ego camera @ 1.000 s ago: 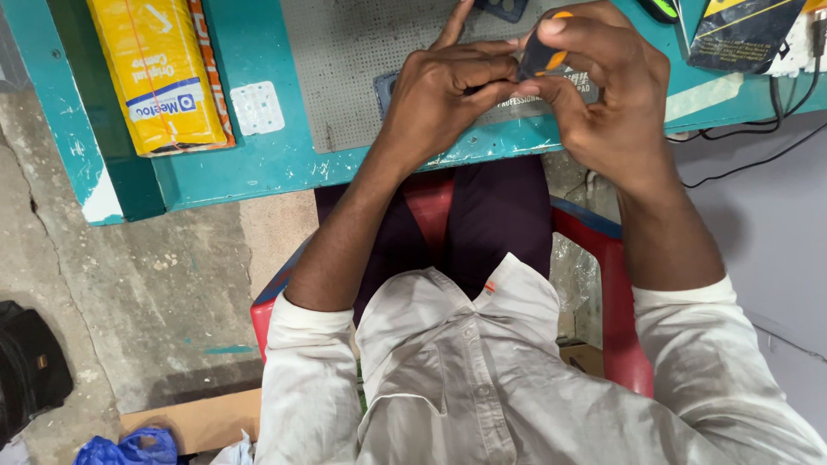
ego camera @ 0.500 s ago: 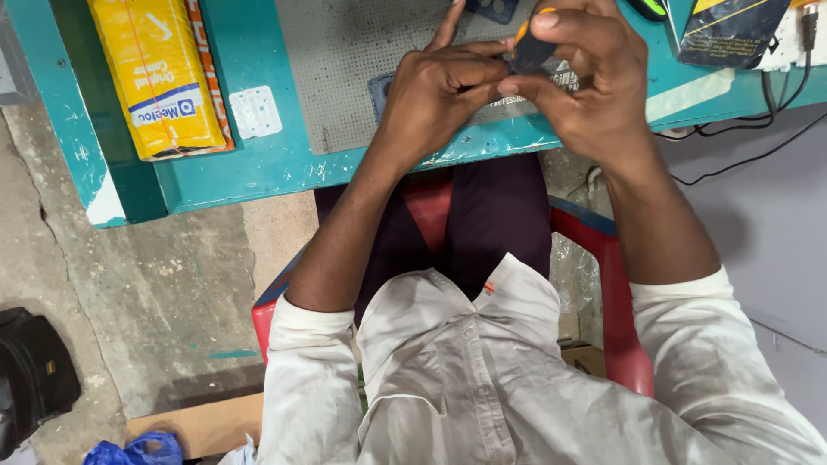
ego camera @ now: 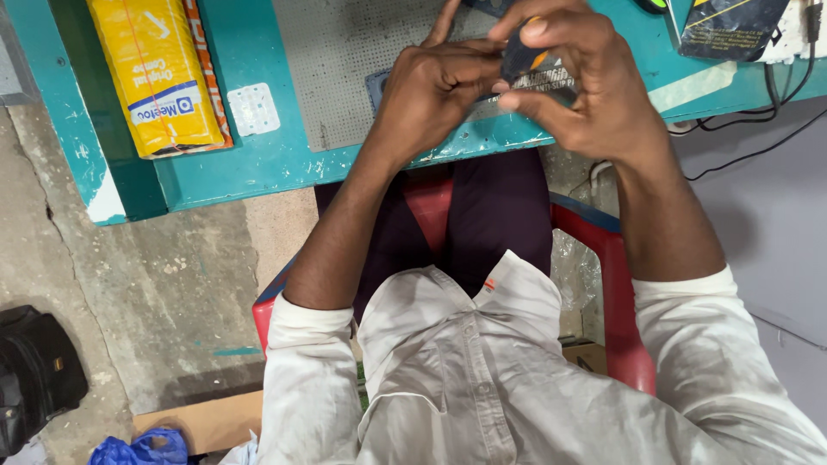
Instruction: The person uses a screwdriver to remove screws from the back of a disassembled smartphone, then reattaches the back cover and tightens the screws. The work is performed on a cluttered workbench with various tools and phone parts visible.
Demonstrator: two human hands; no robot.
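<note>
Teal-painted table (ego camera: 258, 164), worn at the front edge, spans the top of the head view; bare concrete floor (ego camera: 129, 284) below it.

Head view, top to bottom:

1. Grey perforated mat (ego camera: 345, 60) lies on table, centre. Both my hands work over its near edge.
2. L hand (ego camera: 435, 86): fingers curled in, one finger raised straight, fingertips meeting the R hand's. Closed narrow around the work; what it pinches is hidden by the fingers, so can't tell.
3. R hand (ego camera: 586, 82): thumb and forefinger pinched on a small dark tool w/ orange stripe (ego camera: 523, 58), prob. a driver handle. Tip not visible.
4. Small flat device w/ pale printed label (ego camera: 538, 82) sits directly under the hands, at the table's front edge, mostly covered.
5. Left of mat: small white blister-type pad (ego camera: 253, 108), then a yellow packet (ego camera: 155, 73) lying flat w/ an orange one just behind it.
6. Top right: dark box (ego camera: 728, 30) on table; black cables (ego camera: 758, 112) hang off the edge beside it.
7. Below table: I sit on a red plastic chair (ego camera: 616, 284), white shirt, sleeves to forearm.
8. Floor, bottom left: black bag (ego camera: 34, 375), blue plastic bag (ego camera: 142, 448), cardboard piece (ego camera: 207, 422).
</note>
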